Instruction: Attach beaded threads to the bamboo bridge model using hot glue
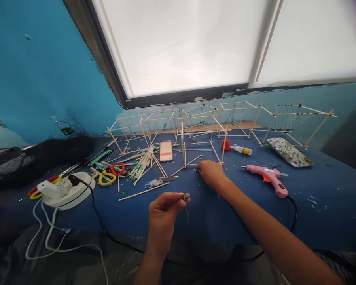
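Inspection of markings: no wording, brand or number can be read. The small white bottle [239, 149] bears a yellow label [247, 151] with dark print too small to decipher. The pale rectangular object [166, 151] has a pixelated face with a reddish band, its content illegible.

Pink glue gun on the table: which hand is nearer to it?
Right. The right hand is left of the glue gun; the left hand is farther left and closer to the camera.

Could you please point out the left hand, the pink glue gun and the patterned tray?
Left hand [163, 211]: head view, its middle.
Pink glue gun [267, 172]: head view, body.
Patterned tray [289, 152]: head view, surface.
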`<state>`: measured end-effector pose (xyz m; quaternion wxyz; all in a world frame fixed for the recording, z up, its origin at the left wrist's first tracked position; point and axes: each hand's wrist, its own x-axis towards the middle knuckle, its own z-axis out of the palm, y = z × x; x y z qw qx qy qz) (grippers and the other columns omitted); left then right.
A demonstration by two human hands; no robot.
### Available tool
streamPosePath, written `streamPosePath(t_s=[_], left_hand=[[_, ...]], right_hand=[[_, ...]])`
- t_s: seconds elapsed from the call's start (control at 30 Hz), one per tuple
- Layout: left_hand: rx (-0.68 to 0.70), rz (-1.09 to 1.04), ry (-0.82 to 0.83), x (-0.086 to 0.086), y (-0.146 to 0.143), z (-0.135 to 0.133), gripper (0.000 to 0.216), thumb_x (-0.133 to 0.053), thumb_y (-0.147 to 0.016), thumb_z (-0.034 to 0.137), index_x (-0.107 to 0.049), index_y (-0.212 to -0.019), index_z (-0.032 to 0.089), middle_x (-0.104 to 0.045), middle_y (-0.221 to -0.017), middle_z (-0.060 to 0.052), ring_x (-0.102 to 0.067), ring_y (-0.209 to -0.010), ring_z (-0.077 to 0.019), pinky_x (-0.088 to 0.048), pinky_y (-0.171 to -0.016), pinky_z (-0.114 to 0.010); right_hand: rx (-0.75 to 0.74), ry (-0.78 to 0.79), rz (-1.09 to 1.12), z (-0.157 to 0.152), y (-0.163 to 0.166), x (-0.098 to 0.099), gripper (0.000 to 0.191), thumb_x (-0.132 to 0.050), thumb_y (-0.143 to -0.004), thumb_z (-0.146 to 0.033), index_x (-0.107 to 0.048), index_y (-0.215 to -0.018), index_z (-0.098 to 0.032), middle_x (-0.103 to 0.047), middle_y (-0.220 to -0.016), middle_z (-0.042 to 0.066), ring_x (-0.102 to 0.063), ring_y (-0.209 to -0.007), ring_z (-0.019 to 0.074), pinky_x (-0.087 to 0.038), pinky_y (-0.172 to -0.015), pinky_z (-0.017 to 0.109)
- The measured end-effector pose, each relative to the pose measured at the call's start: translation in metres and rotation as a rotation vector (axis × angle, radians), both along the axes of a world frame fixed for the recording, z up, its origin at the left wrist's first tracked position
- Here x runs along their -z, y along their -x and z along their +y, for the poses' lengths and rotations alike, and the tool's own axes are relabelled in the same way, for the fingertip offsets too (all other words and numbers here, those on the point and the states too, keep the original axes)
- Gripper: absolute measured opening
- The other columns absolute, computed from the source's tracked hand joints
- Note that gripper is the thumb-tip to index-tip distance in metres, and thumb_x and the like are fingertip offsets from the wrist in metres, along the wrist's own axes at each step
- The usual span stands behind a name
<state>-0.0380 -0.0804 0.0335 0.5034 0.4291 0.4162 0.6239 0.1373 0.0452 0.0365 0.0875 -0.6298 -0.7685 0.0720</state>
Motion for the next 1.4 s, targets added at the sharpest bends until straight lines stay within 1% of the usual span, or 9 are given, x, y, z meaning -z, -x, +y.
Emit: streamPosePath(t_s=[0.1,0.2,0.3,0.37,0.47,0.57,0.7,0.8,1.4], left_hand=[[-0.008,-0.007,-0.004,0.000,-0.001,0.000,0.020,-0.091,-0.067,0.030,-0.079,-0.078,0.019,-0.080,-0.078,-0.005,-0.076,-0.075,-0.0183,-0.062,-0.073,-0.025],[-0.012,-0.001,0.008,-0.002,-0.004,-0.001,0.021,-0.091,-0.066,0.029,-0.078,-0.077,0.018,-0.080,-0.078,-0.006,-0.077,-0.075,-0.0213,-0.064,-0.075,-0.031],[-0.012,0.001,0.003,-0.004,-0.006,-0.002,0.020,-0.091,-0.066,0.029,-0.078,-0.077,0.018,-0.080,-0.077,-0.006,-0.077,-0.076,-0.0222,-0.064,-0.076,-0.032],[-0.025,0.009,-0.002,-0.006,-0.008,-0.004,0.019,-0.090,-0.067,0.028,-0.078,-0.078,0.018,-0.080,-0.078,-0.006,-0.077,-0.076,-0.0222,-0.064,-0.076,-0.032],[-0.044,0.026,-0.019,-0.007,-0.009,-0.006,0.017,-0.089,-0.068,0.028,-0.078,-0.078,0.019,-0.080,-0.079,-0.005,-0.077,-0.078,-0.0223,-0.064,-0.077,-0.032],[-0.027,0.041,-0.050,-0.007,-0.010,-0.009,0.015,-0.089,-0.069,0.026,-0.078,-0.078,0.020,-0.080,-0.081,-0.005,-0.078,-0.079,-0.0220,-0.064,-0.076,-0.030],[-0.041,0.058,-0.071,-0.009,-0.011,-0.011,0.013,-0.088,-0.070,0.024,-0.079,-0.078,0.020,-0.081,-0.082,-0.005,-0.078,-0.078,-0.0226,-0.064,-0.074,-0.029],[-0.040,0.082,-0.084,-0.009,-0.012,-0.012,0.013,-0.088,-0.070,0.025,-0.079,-0.079,0.020,-0.081,-0.083,-0.006,-0.078,-0.078,-0.0235,-0.064,-0.073,-0.031],[-0.013,0.034,-0.133,-0.012,-0.016,-0.011,0.012,-0.087,-0.070,0.018,-0.080,-0.079,0.024,-0.081,-0.083,-0.002,-0.078,-0.078,-0.0206,-0.064,-0.073,-0.027]], right_hand=[[0.012,-0.043,0.044,-0.004,0.000,0.000,0.030,-0.043,-0.100,-0.017,-0.072,-0.103,-0.012,-0.068,-0.115,0.020,-0.071,-0.099,0.0298,-0.048,-0.081,0.037],[0.050,-0.098,0.133,-0.013,-0.004,-0.006,0.033,-0.038,-0.102,-0.019,-0.067,-0.113,-0.009,-0.065,-0.121,0.023,-0.070,-0.097,0.0305,-0.049,-0.078,0.039],[0.028,-0.108,0.260,-0.031,-0.012,-0.014,0.029,-0.041,-0.101,-0.023,-0.066,-0.112,-0.013,-0.071,-0.108,0.014,-0.070,-0.091,0.0236,-0.050,-0.076,0.033],[-0.063,-0.052,0.469,-0.049,-0.017,-0.020,0.026,-0.047,-0.100,-0.031,-0.069,-0.106,-0.017,-0.073,-0.092,0.006,-0.068,-0.077,0.0164,-0.049,-0.067,0.026],[-0.196,0.169,1.067,-0.084,-0.022,-0.029,0.025,-0.064,-0.092,-0.041,-0.072,-0.097,-0.018,-0.071,-0.079,0.002,-0.057,-0.057,0.0107,-0.041,-0.050,0.023],[-0.187,0.359,1.293,-0.113,-0.023,-0.037,0.026,-0.074,-0.086,-0.040,-0.073,-0.101,-0.019,-0.072,-0.076,0.002,-0.051,-0.050,0.0071,-0.036,-0.045,0.020],[-0.154,0.469,1.371,-0.127,-0.022,-0.044,0.027,-0.077,-0.084,-0.041,-0.071,-0.098,-0.019,-0.073,-0.078,0.003,-0.056,-0.049,0.0083,-0.035,-0.040,0.019],[-0.144,0.473,1.405,-0.128,-0.019,-0.045,0.028,-0.078,-0.082,-0.043,-0.071,-0.089,-0.017,-0.072,-0.074,0.004,-0.056,-0.047,0.0087,-0.036,-0.038,0.018],[-0.123,0.550,1.446,-0.129,-0.016,-0.041,0.029,-0.079,-0.079,-0.044,-0.069,-0.084,-0.017,-0.069,-0.067,0.001,-0.052,-0.039,0.0069,-0.031,-0.034,0.017]])
